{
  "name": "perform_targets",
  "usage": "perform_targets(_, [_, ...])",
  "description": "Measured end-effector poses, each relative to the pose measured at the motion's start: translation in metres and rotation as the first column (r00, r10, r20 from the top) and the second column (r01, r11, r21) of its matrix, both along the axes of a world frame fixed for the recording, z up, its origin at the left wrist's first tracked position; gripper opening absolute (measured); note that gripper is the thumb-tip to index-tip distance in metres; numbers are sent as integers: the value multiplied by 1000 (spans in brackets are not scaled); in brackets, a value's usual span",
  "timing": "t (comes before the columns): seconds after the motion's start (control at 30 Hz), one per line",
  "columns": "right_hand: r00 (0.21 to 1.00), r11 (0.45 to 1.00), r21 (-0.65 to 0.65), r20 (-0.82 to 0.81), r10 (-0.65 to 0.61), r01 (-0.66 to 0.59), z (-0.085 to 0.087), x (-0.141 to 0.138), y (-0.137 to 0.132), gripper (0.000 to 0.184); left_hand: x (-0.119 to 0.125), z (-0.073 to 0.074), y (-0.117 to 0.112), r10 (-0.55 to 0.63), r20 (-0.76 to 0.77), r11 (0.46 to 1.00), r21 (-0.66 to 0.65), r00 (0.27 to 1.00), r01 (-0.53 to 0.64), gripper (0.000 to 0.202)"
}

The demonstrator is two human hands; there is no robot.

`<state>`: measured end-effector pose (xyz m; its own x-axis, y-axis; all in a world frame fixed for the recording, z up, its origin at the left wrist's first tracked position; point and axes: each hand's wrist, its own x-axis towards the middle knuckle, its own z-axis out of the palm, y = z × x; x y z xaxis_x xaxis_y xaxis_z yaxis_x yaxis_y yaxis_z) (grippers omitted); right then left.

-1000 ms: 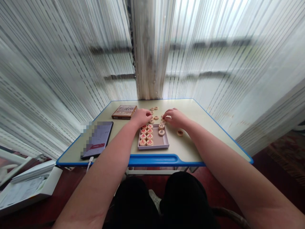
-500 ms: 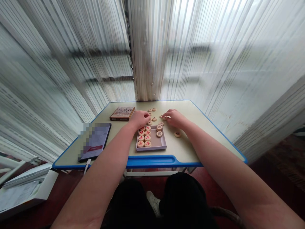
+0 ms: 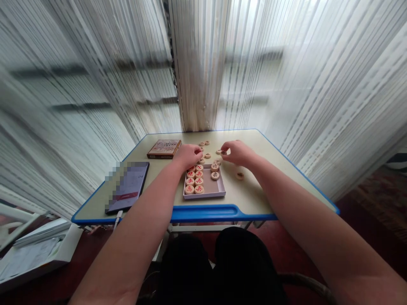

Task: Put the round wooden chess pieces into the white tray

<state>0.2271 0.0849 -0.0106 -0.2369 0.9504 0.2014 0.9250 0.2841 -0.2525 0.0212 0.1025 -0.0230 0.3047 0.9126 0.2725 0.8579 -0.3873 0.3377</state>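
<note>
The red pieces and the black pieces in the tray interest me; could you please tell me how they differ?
Marking: the red pieces carry red characters, the black pieces dark ones.
Place: the red pieces sit in two columns on the left side of the tray; the black pieces sit near its right wall.
Number: the red pieces outnumber the black pieces there.
Both are round and pale, characters facing up.

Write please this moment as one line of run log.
right hand: at a piece | left hand: near loose pieces | box: red-marked pieces left, dark-marked pieces right
</note>
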Motion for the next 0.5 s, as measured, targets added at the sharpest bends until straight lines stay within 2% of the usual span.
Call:
perform_targets(0.07, [988, 990, -74, -110, 109, -117, 13, -4, -13, 27, 0, 1, -1, -4, -10, 1000, 15, 1000, 4, 27])
perform_targets(0.13, [952, 940, -187, -167, 255, -284, 24, -9, -26, 31, 0, 2, -2, -14, -22, 1000, 25, 1000, 15, 28])
perform_targets(0.2, [928, 908, -214, -178, 327, -361, 31, -13, -36, 37, 1, 3, -2, -25, -32, 999, 28, 999, 26, 28])
perform_targets(0.27, [900, 875, -210, -134, 416, -436, 32, -16, -42, 32, 1, 3, -3, -27, -41, 999, 30, 999, 28, 29])
perform_targets(0.37, [864, 847, -179, -44, 502, -501, 27, -19, -41, 22, 2, 3, -3, -18, -57, 999, 32, 998, 20, 29])
perform_targets(0.5, [873, 865, -154, 27, 487, -478, 20, -18, -38, 22, 2, 3, -2, -14, -57, 998, 52, 998, 17, 29])
